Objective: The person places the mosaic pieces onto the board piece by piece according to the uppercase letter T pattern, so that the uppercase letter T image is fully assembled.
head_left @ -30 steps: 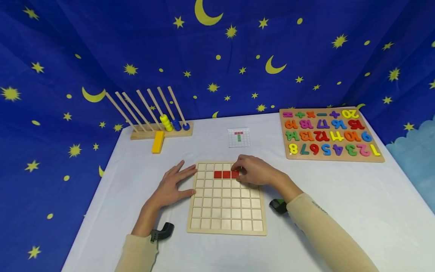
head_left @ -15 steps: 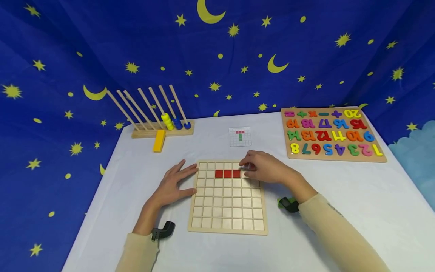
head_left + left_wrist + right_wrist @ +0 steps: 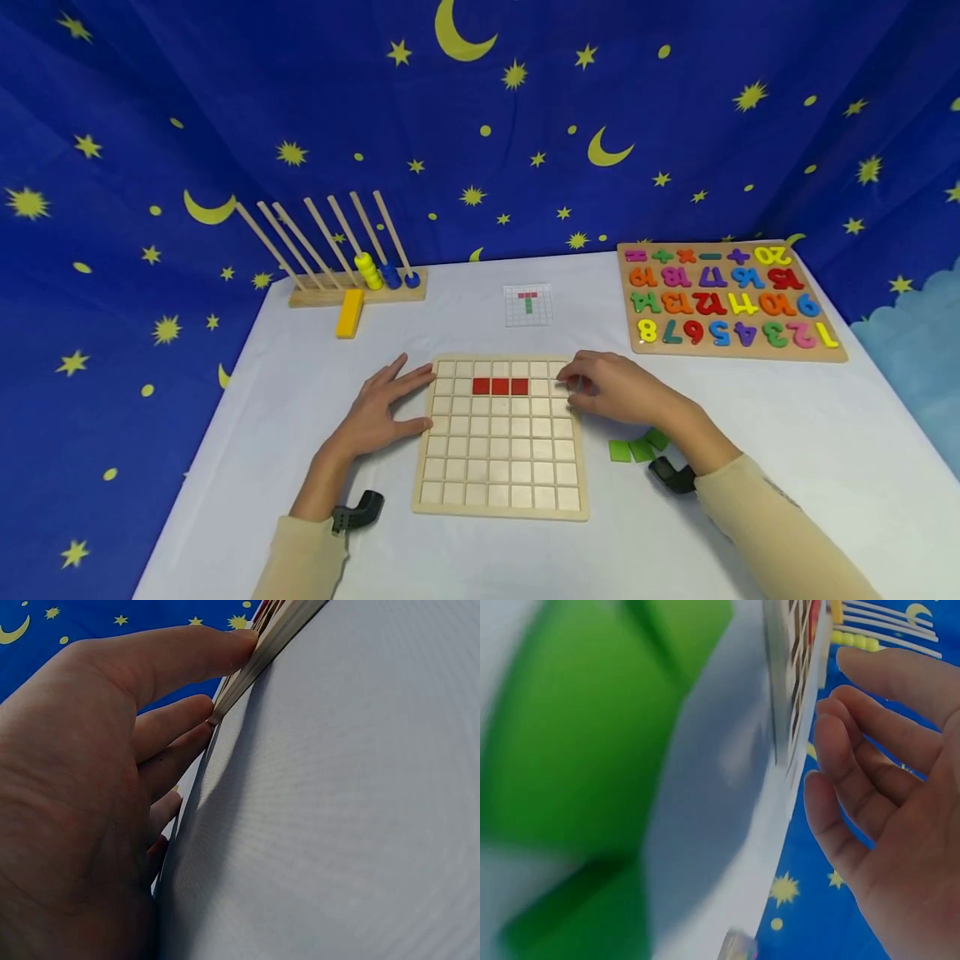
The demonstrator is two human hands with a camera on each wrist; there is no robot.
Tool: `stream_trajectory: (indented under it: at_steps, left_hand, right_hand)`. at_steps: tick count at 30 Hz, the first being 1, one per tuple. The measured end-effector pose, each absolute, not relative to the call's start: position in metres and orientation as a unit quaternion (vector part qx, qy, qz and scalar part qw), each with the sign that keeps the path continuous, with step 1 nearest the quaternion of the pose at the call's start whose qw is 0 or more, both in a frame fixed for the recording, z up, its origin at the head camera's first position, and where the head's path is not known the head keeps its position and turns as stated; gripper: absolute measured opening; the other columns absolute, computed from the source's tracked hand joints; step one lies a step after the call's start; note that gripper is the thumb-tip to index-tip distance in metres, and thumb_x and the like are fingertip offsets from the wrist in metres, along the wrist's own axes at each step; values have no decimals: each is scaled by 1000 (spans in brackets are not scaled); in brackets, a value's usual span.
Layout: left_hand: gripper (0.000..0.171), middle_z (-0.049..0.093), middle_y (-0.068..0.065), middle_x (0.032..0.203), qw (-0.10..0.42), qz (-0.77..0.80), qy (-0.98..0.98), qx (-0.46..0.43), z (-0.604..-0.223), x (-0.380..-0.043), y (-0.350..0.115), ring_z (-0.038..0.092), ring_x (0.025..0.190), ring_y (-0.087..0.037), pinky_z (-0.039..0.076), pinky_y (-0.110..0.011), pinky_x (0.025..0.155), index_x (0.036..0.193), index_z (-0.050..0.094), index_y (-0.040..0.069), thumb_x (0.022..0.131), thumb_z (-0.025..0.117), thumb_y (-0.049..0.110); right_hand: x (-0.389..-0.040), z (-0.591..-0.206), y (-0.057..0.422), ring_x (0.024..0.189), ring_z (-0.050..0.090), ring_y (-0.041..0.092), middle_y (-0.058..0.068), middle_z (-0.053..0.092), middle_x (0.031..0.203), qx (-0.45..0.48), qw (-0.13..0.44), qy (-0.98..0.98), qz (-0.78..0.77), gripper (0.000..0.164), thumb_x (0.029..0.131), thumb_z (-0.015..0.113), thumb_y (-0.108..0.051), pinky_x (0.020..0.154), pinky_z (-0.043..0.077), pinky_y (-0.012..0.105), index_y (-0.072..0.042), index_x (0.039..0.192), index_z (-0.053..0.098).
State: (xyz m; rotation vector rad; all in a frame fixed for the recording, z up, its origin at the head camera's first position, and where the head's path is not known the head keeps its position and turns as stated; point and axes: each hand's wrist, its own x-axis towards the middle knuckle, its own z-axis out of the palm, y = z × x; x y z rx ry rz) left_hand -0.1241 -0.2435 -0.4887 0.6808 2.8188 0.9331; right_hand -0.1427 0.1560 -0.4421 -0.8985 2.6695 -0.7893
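Observation:
A light wooden grid board lies in the head view with three red square tiles side by side in its second row from the top. My left hand is spread flat at the board's left side; in the left wrist view its thumb and fingertips touch the board's edge. Over the upper right corner of the board hovers my right hand, its fingers loosely bent. The right wrist view shows nothing between those fingers. Three green tiles lie on the table below the right hand, right of the board.
A small pattern card with a red and green T lies behind the board. To the back left are a bead abacus and a yellow block. A wooden number puzzle board occupies the back right. A blue star-patterned cloth hangs behind.
My right hand has left the rightmost red tile and moved right to the board's corner. The green tiles have come into view from under the right wrist. My left hand stays put.

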Motion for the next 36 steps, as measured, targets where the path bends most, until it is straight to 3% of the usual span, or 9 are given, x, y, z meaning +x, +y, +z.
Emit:
stream_trajectory:
  at_steps: [20,28,36]
  left_hand:
    - [70,38,15,149,54,308,925,218,-495,-121,-242,12,145,-21,11,-55,110,141,51,29,79,74,51]
    - [69,39,14,148,43,311,922,225,-492,-122,-242,13,144,-24,11,-55,110,141,51,27,80,74,48]
    - [70,38,14,149,45,309,925,219,-490,-123,-244,13,144,-23,11,-55,109,141,51,29,79,75,50]
  right_hand:
    - [-97,-451,200,82,55,7,-14,60,96,-254,149,915,-275,30,85,75,-31,73,48,28,-18,111,70]
    - [-87,-454,207,89,53,5,-17,57,100,-258,165,918,-252,41,75,81,-42,82,49,34,-24,110,69]
    - [-80,-454,206,80,49,7,-18,54,90,-252,191,918,-240,33,74,84,-30,73,46,30,-27,102,67]
